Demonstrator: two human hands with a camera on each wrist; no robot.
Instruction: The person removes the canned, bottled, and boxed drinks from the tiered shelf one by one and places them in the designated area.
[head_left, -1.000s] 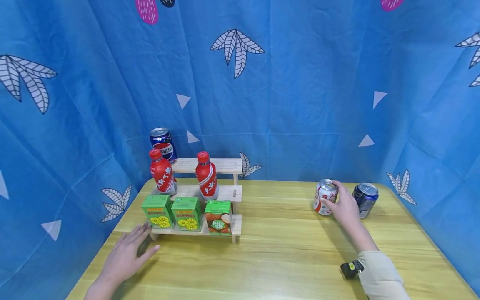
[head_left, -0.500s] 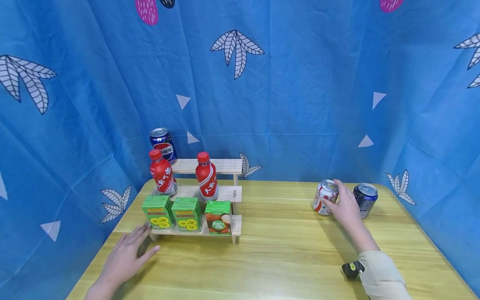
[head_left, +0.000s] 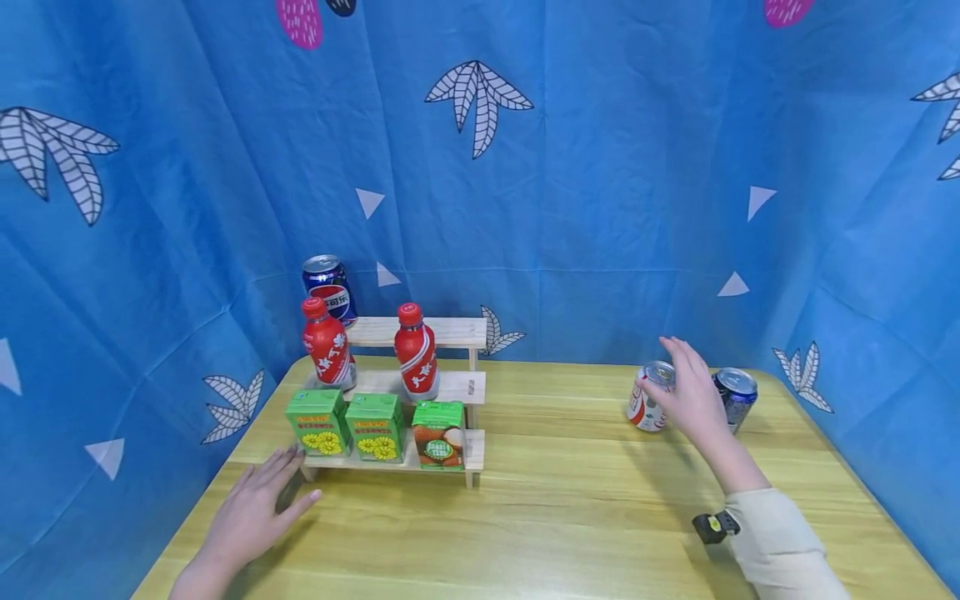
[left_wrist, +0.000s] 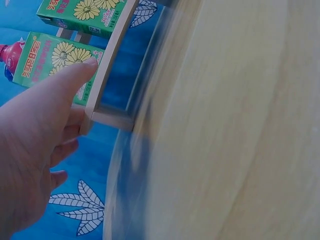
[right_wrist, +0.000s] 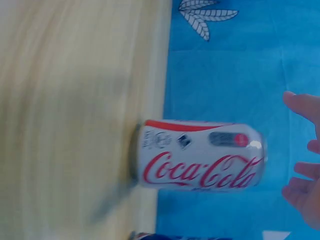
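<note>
My right hand (head_left: 693, 404) hovers by the top of a white-and-red Coca-Cola can (head_left: 645, 410), thumb and fingers spread. In the right wrist view, a gap shows between the fingertips (right_wrist: 295, 100) and the can, which stands upright on the table. A dark blue can (head_left: 737, 393) stands just right of it, partly behind the hand. At the left, my left hand (head_left: 251, 512) lies with fingers extended at the near left corner of a three-tier wooden rack (head_left: 474, 450). Its thumb overlaps a green drink carton (left_wrist: 37, 60) in the left wrist view.
Two green flower-printed cartons (head_left: 375, 429) and a lychee-printed carton (head_left: 438, 437) line the bottom tier. Two red bottles (head_left: 416, 354) stand on the middle tier, and a blue Pepsi can (head_left: 328, 287) at the top left. A blue curtain (head_left: 600, 167) encloses the table (head_left: 525, 533).
My right hand has let go of the Coca-Cola can and lifted up off it; the can stays in place on the table. The left hand has not moved.
</note>
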